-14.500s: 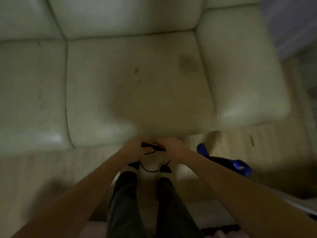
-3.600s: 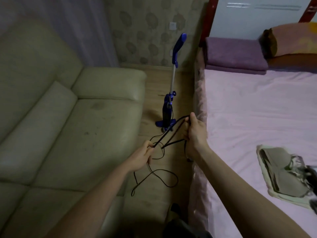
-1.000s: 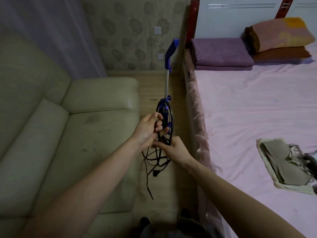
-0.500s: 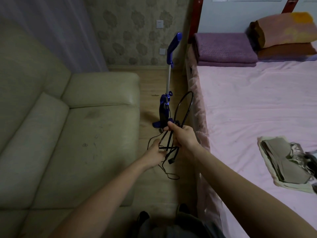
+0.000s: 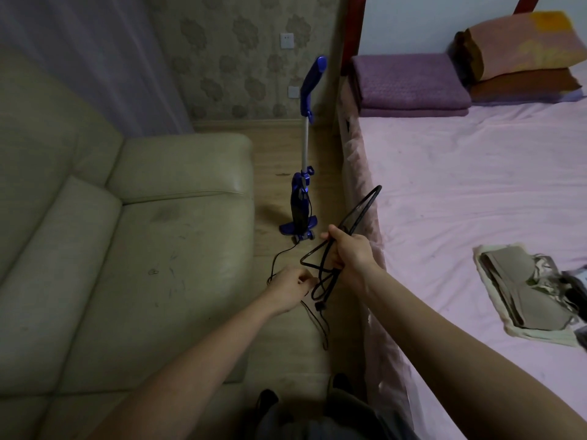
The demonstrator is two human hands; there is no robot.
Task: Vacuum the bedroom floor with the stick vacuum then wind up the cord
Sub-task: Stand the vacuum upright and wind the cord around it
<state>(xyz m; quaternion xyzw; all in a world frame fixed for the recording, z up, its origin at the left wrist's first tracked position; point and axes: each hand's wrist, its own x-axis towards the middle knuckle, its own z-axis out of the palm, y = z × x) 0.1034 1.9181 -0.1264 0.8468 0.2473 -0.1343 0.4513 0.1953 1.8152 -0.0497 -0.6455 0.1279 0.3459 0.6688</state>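
Since a moment ago, right hand [image 5: 349, 252] lifted the cord loops [image 5: 343, 236]; left hand [image 5: 290, 289], near-left, pinches the cord strand [image 5: 279, 255] running far toward the stick vacuum [image 5: 301, 198].

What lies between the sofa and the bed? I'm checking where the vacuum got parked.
In the head view, a strip of wooden floor runs between sofa and bed; the stick vacuum stands upright there, its cord held by both hands.
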